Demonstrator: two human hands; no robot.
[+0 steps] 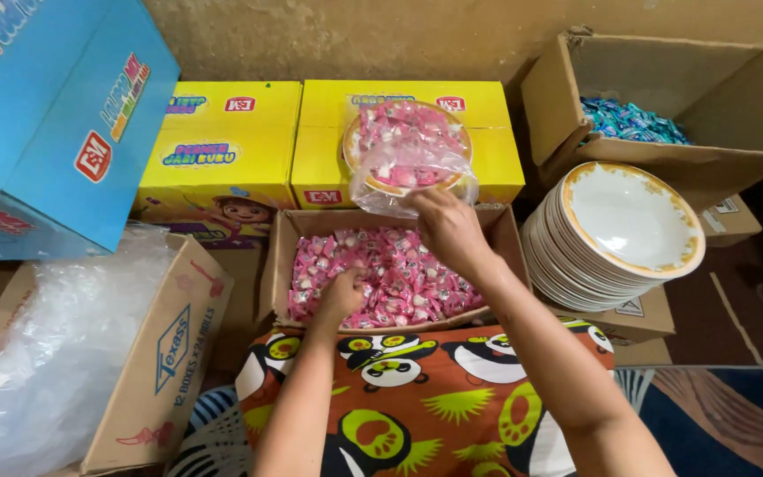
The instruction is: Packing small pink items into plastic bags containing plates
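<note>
While our right hand point(449, 228) pinches the plastic bag point(408, 168), light, slippery, plate-stiffened, our left hand point(343, 294) curls among loose pink candies point(399, 269).

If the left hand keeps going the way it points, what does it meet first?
The left hand points down and forward into the open cardboard box, so it would likely meet the pink wrapped candies first; its fingers already seem to be among them, though depth is unclear.

candies point(399, 274) in box point(505, 238), plates point(615, 234) right
</note>
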